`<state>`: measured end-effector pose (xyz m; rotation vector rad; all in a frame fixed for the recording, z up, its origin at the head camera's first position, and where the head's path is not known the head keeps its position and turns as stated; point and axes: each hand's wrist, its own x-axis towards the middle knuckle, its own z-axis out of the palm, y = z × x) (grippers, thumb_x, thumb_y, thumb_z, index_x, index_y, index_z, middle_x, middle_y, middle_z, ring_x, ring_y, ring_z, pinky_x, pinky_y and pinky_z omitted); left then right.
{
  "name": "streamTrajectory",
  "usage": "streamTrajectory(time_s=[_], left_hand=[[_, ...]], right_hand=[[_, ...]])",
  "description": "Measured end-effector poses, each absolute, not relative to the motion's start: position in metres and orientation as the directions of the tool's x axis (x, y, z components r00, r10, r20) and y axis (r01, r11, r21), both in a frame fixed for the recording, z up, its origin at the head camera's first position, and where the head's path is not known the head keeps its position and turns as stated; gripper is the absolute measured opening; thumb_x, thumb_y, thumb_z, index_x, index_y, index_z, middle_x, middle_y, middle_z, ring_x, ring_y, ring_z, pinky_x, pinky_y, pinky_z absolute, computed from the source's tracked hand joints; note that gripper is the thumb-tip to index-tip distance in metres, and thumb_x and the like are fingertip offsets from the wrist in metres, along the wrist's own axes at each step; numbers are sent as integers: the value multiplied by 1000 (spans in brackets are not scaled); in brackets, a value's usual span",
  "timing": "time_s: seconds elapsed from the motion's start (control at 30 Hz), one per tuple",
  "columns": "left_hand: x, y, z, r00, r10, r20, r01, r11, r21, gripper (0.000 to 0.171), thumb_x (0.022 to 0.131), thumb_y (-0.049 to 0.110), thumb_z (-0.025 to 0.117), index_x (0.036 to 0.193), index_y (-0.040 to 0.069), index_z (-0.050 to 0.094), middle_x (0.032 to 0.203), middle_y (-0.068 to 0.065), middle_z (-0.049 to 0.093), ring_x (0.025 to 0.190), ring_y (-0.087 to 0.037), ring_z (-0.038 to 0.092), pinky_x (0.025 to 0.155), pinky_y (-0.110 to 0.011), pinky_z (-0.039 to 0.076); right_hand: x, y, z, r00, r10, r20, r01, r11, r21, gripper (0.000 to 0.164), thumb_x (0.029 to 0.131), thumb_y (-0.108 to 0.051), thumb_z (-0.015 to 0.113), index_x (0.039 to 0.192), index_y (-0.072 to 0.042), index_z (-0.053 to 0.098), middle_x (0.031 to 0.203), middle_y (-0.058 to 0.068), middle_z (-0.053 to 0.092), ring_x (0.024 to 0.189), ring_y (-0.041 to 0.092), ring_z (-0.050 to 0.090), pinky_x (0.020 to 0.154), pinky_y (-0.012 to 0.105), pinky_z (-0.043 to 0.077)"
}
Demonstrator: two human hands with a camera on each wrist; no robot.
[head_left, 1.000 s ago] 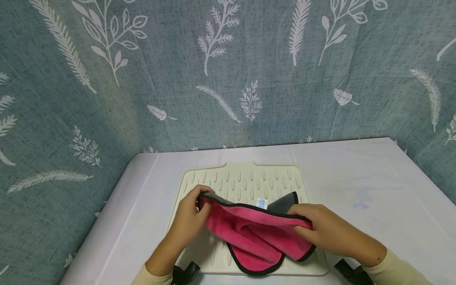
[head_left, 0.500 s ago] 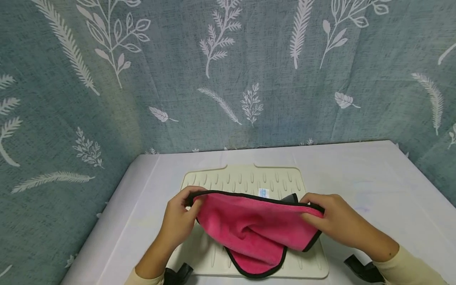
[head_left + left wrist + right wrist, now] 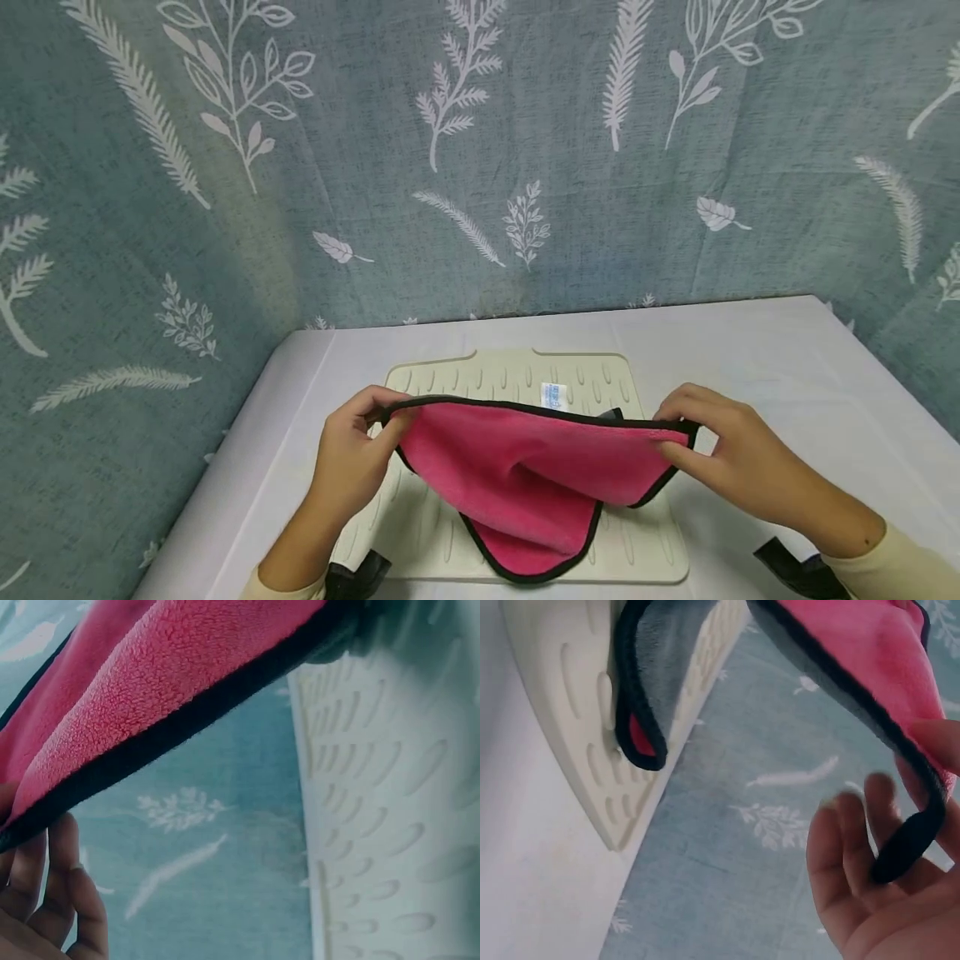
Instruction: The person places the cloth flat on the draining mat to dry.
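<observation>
A pink plush cleaning cloth (image 3: 517, 467) with black edging and a grey back hangs between both hands, its upper edge pulled nearly straight. At the cloth's upper left corner my left hand (image 3: 352, 454) pinches the edging between thumb and fingers. My right hand (image 3: 738, 458) pinches the upper right corner the same way. The lower part of the cloth drapes over the cream ridged mat (image 3: 645, 542), with a fold across its middle. In the right wrist view the grey back (image 3: 671, 660) shows, and a loose corner hangs over the mat.
The mat lies on a white-covered table (image 3: 780, 367). A white label with blue print (image 3: 553, 396) shows just behind the cloth's upper edge. Teal fabric with white leaf patterns (image 3: 480, 208) hangs behind and along the sides. Black straps (image 3: 802, 571) are at the wrists.
The hands have moved apart, left hand leftward and right hand rightward. The cloth's upper edge has become straighter and wider, and less of its grey side shows in the head view.
</observation>
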<state>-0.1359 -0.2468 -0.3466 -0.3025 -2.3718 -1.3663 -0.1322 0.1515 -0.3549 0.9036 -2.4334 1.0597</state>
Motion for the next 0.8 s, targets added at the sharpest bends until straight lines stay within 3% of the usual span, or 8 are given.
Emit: streamTrajectory(time_s=[0.1, 0.23, 0.33, 0.53, 0.67, 0.8], left_hand=[[-134, -249, -340, -882, 0, 472, 407, 506, 761, 5, 93, 6, 68, 96, 10, 70, 91, 6, 69, 88, -5, 66, 78, -18, 51], [-130, -251, -331, -843, 14, 538, 477, 480, 736, 7, 95, 1, 64, 100, 5, 67, 85, 5, 66, 80, -7, 62, 73, -19, 49], [-126, -251, -324, -824, 21, 566, 524, 407, 748, 9, 95, -4, 61, 103, 0, 64, 84, 4, 63, 73, -9, 58, 66, -21, 47], [-120, -251, -313, -787, 19, 617, 604, 228, 764, 12, 94, -12, 57, 104, -8, 61, 86, 2, 62, 70, -9, 56, 63, -19, 48], [-119, -250, -306, -758, 7, 652, 637, 218, 739, 14, 93, -13, 57, 105, -6, 62, 87, 2, 63, 69, -8, 58, 62, -17, 49], [-117, -249, -298, -746, -9, 666, 652, 194, 733, 16, 93, -13, 57, 105, -4, 63, 88, 1, 63, 71, -7, 59, 65, -16, 51]], right_hand=[[-131, 153, -350, -735, -400, 547, -677, 475, -562, 42, 77, 5, 80, 101, -26, 65, 113, -9, 61, 105, 0, 56, 88, 7, 43], [-127, 153, -343, -743, -412, 527, -663, 346, -664, 37, 85, 12, 69, 105, -18, 63, 125, -4, 59, 109, 4, 58, 83, 13, 49], [-123, 153, -336, -740, -439, 511, -644, 242, -725, 35, 89, 16, 60, 109, -11, 58, 126, -1, 59, 104, 7, 61, 74, 19, 52], [-116, 150, -321, -731, -442, 520, -606, 69, -793, 32, 90, 21, 52, 112, -3, 53, 126, 5, 58, 103, 13, 65, 76, 25, 59], [-112, 148, -311, -736, -420, 530, -591, 18, -806, 32, 89, 24, 50, 112, 2, 51, 126, 5, 58, 105, 15, 66, 77, 28, 60], [-112, 147, -308, -689, -400, 605, -623, -101, -776, 33, 87, 28, 47, 113, 8, 50, 127, 9, 58, 104, 17, 66, 74, 30, 61]])
